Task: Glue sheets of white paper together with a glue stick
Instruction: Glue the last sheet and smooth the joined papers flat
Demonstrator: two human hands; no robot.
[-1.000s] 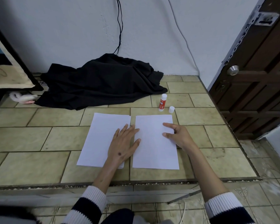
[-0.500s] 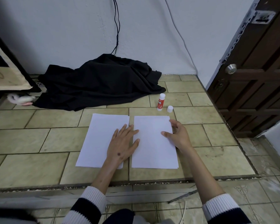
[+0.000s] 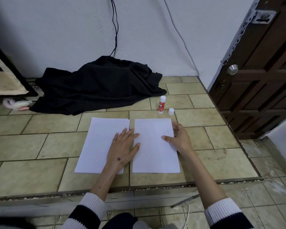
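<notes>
Two sheets of white paper lie side by side on the tiled worktop (image 3: 213, 156), a narrow gap between them: the left sheet (image 3: 99, 142) and the right sheet (image 3: 153, 146), each looking like a thin stack, though how many leaves are in either cannot be told. The left hand (image 3: 122, 151) rests flat with its grip spread, palm on the left sheet, its fingertips and thumb reaching across the gap onto the right sheet. The right hand (image 3: 180, 138) sits at the right edge of the right sheet, grip apart, thumb pressing on the paper and fingers curled loosely over the edge; whether they pinch a leaf is unclear. Just beyond the right sheet's far corner the glue stick (image 3: 161, 104) stands upright with its tip uncovered, and its white cap (image 3: 171, 111) stands just beside it on the tiles. A black cloth (image 3: 97, 86) is heaped against the wall, covering whatever is beneath it. At the left edge a shelf (image 3: 5, 83) is cut off by the frame, with a pale fuzzy object (image 3: 16, 104) under it, too hidden to identify. A dark wooden door (image 3: 262, 71) stands to the right.
</notes>
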